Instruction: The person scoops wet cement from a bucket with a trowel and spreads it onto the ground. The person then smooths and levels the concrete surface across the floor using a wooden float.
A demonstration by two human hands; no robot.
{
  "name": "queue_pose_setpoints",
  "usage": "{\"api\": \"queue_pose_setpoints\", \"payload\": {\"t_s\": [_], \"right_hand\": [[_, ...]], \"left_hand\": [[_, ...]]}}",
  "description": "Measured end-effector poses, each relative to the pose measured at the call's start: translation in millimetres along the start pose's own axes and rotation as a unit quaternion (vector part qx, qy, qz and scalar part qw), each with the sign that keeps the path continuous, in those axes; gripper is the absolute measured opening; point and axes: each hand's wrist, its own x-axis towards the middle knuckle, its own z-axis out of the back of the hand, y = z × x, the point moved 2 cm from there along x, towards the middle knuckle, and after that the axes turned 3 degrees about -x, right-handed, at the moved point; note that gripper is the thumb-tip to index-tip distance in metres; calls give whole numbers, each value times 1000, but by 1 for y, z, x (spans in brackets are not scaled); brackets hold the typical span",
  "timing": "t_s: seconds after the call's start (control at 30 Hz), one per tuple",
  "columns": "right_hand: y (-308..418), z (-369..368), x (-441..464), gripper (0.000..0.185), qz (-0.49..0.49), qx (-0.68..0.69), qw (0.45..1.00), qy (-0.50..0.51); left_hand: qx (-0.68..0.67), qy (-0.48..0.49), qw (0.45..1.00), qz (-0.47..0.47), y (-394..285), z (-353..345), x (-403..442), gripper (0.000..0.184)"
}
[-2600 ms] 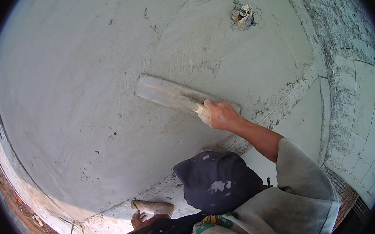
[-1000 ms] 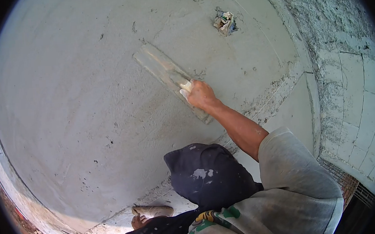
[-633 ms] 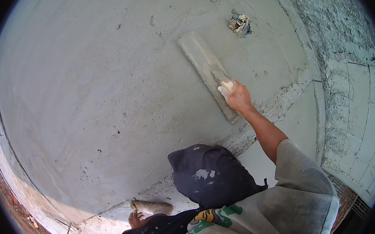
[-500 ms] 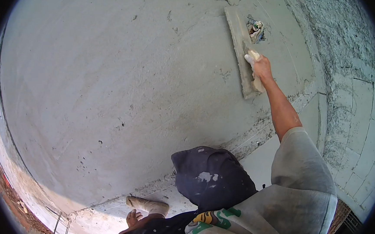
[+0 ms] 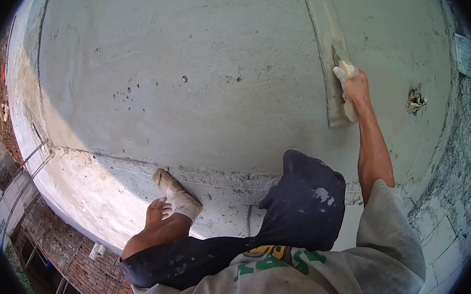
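My right hand (image 5: pixel 356 88) is wrapped round the pale handle of a long rectangular trowel (image 5: pixel 328 36), whose blade lies flat on the grey plastered surface (image 5: pixel 233 109). White covering shows on the thumb. Down at the left, my left hand (image 5: pixel 157 211) is held beside the sock-covered foot (image 5: pixel 175 194), fingers apart and nothing between them. Crumpled material sits in a small hole (image 5: pixel 416 101) to the right of the trowel.
A thin string (image 5: pixel 216 186) runs along the rough lower edge of the plaster. Rough blockwork (image 5: pixel 444 236) is at the right. Bent rebar (image 5: pixel 31 157) sticks out at the left, above a brick wall (image 5: pixel 94 277) at the lower left.
The view has turned, bringing the brick wall into sight. My right hand has carried the trowel from the middle of the plaster to the right, and the blade now stands nearly upright in view.
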Motion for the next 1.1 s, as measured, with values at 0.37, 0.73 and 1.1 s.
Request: {"api": "queue_pose_setpoints", "payload": {"t_s": [0.37, 0.73, 1.1], "right_hand": [[45, -72, -163, 35, 294, -219, 890, 272], [247, -169, 21, 48, 78, 42, 989, 120], [320, -289, -211, 47, 415, -200, 796, 392]], "left_hand": [[-122, -3, 991, -62, 12, 0, -14, 47], [-230, 18, 973, 5, 82, -10, -43, 49], [-186, 14, 979, -78, 101, -11, -35, 48]]}}
